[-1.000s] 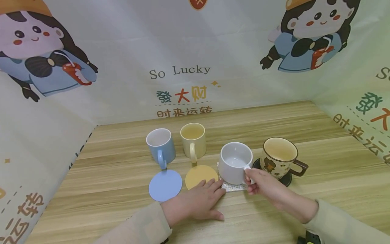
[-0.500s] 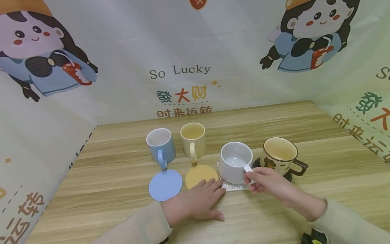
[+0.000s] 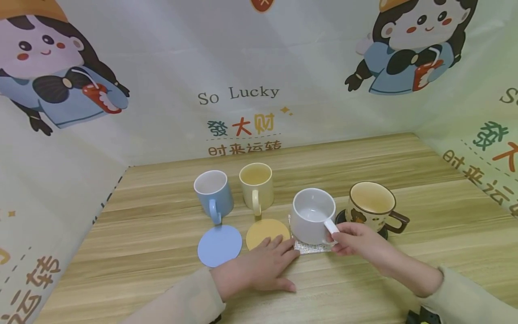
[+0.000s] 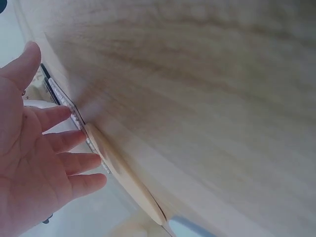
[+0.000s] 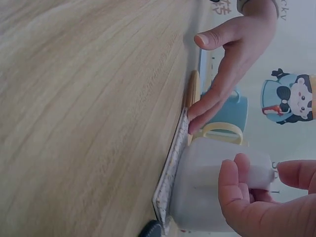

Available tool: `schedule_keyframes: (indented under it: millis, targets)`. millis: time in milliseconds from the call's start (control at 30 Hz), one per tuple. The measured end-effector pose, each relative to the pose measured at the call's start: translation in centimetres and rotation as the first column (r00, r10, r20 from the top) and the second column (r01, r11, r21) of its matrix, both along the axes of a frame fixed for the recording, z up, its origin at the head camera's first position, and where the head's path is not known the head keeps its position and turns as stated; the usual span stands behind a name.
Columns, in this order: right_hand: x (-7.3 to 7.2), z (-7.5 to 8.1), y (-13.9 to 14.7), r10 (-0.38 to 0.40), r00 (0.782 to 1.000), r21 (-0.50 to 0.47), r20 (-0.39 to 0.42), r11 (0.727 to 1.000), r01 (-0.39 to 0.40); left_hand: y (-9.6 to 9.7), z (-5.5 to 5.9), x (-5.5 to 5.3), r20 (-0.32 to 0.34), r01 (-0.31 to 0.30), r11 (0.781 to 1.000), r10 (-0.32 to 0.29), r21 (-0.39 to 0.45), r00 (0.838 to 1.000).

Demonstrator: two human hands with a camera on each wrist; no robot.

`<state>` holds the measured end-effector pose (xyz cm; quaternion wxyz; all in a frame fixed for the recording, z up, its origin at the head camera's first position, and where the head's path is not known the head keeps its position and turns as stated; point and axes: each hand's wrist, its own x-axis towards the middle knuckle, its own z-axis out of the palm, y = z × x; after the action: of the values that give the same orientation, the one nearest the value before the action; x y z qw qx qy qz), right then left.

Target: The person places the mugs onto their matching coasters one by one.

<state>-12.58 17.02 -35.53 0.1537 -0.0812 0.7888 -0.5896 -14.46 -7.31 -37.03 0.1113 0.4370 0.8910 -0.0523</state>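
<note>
A white mug (image 3: 311,216) stands on a speckled square coaster (image 3: 309,247). My right hand (image 3: 351,237) is at its handle (image 3: 331,225), thumb and fingers curled loosely about the handle's end; the right wrist view shows the handle (image 5: 259,177) between thumb and finger of that hand (image 5: 256,202). My left hand (image 3: 269,265) lies flat on the table, fingers straight. Its fingertips reach the speckled coaster's near left corner and overlap the yellow round coaster (image 3: 265,231). In the left wrist view the left hand (image 4: 39,163) lies beside both coaster edges (image 4: 128,182).
A blue mug (image 3: 213,193) and a cream mug (image 3: 256,184) stand behind a blue round coaster (image 3: 220,246) and the yellow one. A brown-rimmed bear mug (image 3: 370,209) sits on a dark coaster (image 3: 382,238) to the right. Printed screens wall the wooden table (image 3: 425,189) on three sides.
My right hand has slipped back to the right along the white mug's handle, so more of the handle shows. The mug, the coasters and my left hand have stayed put.
</note>
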Motion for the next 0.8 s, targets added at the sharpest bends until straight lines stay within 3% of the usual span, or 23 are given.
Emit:
schedule_keyframes:
  millis: [133, 233, 367, 467, 533, 600, 733, 800]
  targets:
    - [1.0, 0.5, 0.5, -0.011, 0.994, 0.133, -0.108, 0.991, 0.026, -0.7, 0.1, -0.1, 0.051, -0.048, 0.998, 0.045, 0.039, 0.998]
    - [1.8, 1.1, 0.7, 0.009, 0.968, 0.261, -0.251, 0.964, 0.059, -1.5, 0.2, -0.4, 0.086, -0.106, 0.989, 0.097, 0.105, 0.992]
    - [2.6, 1.9, 0.6, 0.048, 0.897, 0.351, -0.44, 0.928, 0.123, -2.6, 0.5, -1.3, 0.086, -0.195, 0.954, 0.18, 0.23, 0.98]
    - [3.1, 2.2, 0.2, 0.095, 0.832, 0.369, -0.547, 0.919, 0.138, -3.5, 0.8, -2.0, 0.077, -0.255, 0.899, 0.244, 0.355, 0.967]
    - [3.4, 2.1, -0.2, 0.145, 0.773, 0.395, -0.618, 0.907, 0.145, -3.9, 1.1, -2.3, 0.126, -0.326, 0.838, 0.302, 0.437, 0.945]
    - [3.5, 1.9, -0.8, 0.206, 0.691, 0.422, -0.693, 0.893, 0.158, -4.3, 1.4, -2.6, 0.205, -0.418, 0.762, 0.365, 0.495, 0.908]
    - [3.3, 1.0, -2.1, 0.348, 0.492, 0.477, -0.798, 0.864, 0.163, -4.8, 1.8, -3.4, 0.403, -0.603, 0.548, 0.451, 0.58, 0.797]
    - [3.1, 0.5, -2.7, 0.414, 0.422, 0.511, -0.806, 0.847, 0.145, -4.9, 1.7, -4.1, 0.47, -0.646, 0.452, 0.447, 0.615, 0.761]
